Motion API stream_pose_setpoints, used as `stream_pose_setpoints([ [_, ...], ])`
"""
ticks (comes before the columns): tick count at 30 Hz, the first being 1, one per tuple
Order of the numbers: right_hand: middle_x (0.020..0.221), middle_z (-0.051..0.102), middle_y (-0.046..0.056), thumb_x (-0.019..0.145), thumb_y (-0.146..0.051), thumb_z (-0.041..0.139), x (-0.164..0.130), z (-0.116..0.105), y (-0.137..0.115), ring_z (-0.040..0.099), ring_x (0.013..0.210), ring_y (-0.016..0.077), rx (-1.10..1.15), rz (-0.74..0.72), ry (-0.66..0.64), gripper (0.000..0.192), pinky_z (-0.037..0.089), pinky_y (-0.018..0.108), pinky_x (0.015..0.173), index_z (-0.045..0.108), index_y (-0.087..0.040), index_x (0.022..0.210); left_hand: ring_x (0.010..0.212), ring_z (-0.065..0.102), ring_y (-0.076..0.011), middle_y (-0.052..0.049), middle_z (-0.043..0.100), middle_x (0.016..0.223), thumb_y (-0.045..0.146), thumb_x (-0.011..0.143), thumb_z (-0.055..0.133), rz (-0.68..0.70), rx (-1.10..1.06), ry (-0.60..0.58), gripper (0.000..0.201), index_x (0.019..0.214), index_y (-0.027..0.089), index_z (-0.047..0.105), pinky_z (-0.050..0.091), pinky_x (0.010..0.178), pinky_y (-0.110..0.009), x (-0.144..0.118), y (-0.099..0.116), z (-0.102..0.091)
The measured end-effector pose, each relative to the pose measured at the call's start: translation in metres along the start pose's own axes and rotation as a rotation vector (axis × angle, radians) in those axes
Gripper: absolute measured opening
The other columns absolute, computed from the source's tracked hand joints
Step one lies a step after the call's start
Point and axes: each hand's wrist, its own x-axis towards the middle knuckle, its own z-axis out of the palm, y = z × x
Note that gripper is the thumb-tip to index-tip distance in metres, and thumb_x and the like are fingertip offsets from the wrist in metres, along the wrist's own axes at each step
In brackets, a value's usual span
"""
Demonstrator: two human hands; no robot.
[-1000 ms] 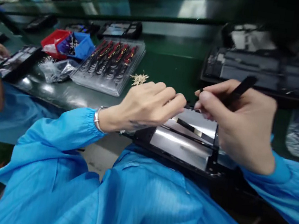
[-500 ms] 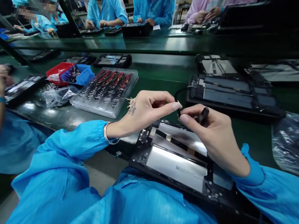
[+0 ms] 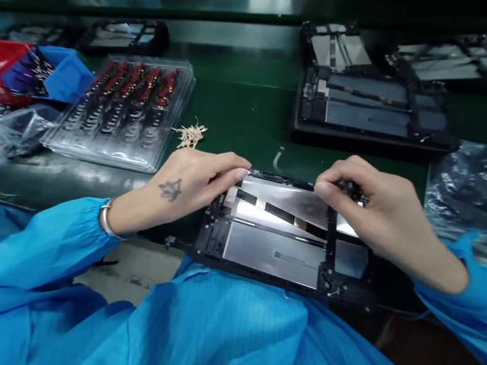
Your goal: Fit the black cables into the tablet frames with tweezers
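The hands, nearly meeting half a second ago, have parted: the left hand (image 3: 187,185) pinches at eleven o'clock on the opened device (image 3: 273,253), its hold unclear; the right hand (image 3: 376,211), at one o'clock, curls round a dark item (image 3: 354,192). Work seems turned to the far edge. The device lies at the counter's (image 3: 242,104) near edge; towards ten o'clock, a clear tray (image 3: 103,153) holds red-and-black parts (image 3: 134,80) and a blue bin (image 3: 73,77) dark pieces (image 3: 33,72).

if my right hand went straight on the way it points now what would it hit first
Probably the small pale strip, just past the far edge of the opened tablet, as the right hand points that way; depth is unclear, so it might pass above it.
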Motion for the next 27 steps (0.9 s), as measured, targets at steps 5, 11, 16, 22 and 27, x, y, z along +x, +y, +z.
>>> stream_pose_setpoints([
  [5, 0.089, 0.066, 0.004, 0.098, -0.044, 0.062, -0.010, -0.023, 0.025, 0.062, 0.074, 0.0218, -0.087, 0.046, -0.203, 0.019, 0.043, 0.036, 0.063, 0.069, -0.027, 0.092, 0.064, 0.070, -0.0109, 0.002, 0.077, 0.081, 0.030, 0.108, 0.054, 0.049, 0.051, -0.012, 0.024, 0.116, 0.019, 0.074, 0.040, 0.055, -0.022, 0.008, -0.013, 0.010],
  [11, 0.082, 0.064, 0.006, 0.096, -0.069, 0.054, -0.008, -0.029, 0.034, 0.058, 0.062, 0.0194, -0.150, 0.150, -0.298, 0.048, 0.040, 0.034, 0.055, 0.072, -0.025, 0.088, 0.088, 0.073, -0.0156, -0.004, 0.077, 0.097, 0.026, 0.110, 0.049, 0.186, -0.085, -0.113, 0.024, 0.112, 0.017, 0.071, 0.054, 0.075, -0.025, 0.023, -0.016, 0.023],
  [16, 0.080, 0.064, 0.006, 0.094, -0.069, 0.054, -0.006, -0.027, 0.038, 0.057, 0.060, 0.0198, -0.193, 0.188, -0.336, 0.048, 0.039, 0.034, 0.055, 0.072, -0.025, 0.089, 0.121, 0.065, -0.0223, -0.014, 0.066, 0.134, 0.029, 0.111, 0.048, 0.308, -0.211, -0.225, 0.023, 0.121, 0.016, 0.063, 0.057, 0.098, -0.034, 0.030, -0.019, 0.038],
  [22, 0.083, 0.064, 0.009, 0.096, -0.052, 0.054, -0.002, -0.029, 0.033, 0.057, 0.063, 0.0205, -0.254, 0.247, -0.382, 0.037, 0.040, 0.036, 0.060, 0.072, -0.020, 0.098, 0.134, 0.060, -0.0263, -0.018, 0.055, 0.153, 0.030, 0.111, 0.046, 0.321, -0.267, -0.357, 0.024, 0.129, 0.016, 0.055, 0.054, 0.112, -0.043, 0.029, -0.017, 0.044],
  [27, 0.081, 0.064, 0.010, 0.095, -0.044, 0.053, 0.000, -0.029, 0.027, 0.056, 0.062, 0.0202, -0.284, 0.239, -0.385, 0.032, 0.038, 0.035, 0.059, 0.072, -0.019, 0.098, 0.143, 0.055, -0.0273, -0.019, 0.053, 0.156, 0.027, 0.111, 0.044, 0.350, -0.243, -0.363, 0.023, 0.127, 0.016, 0.056, 0.052, 0.116, -0.045, 0.029, -0.015, 0.043],
])
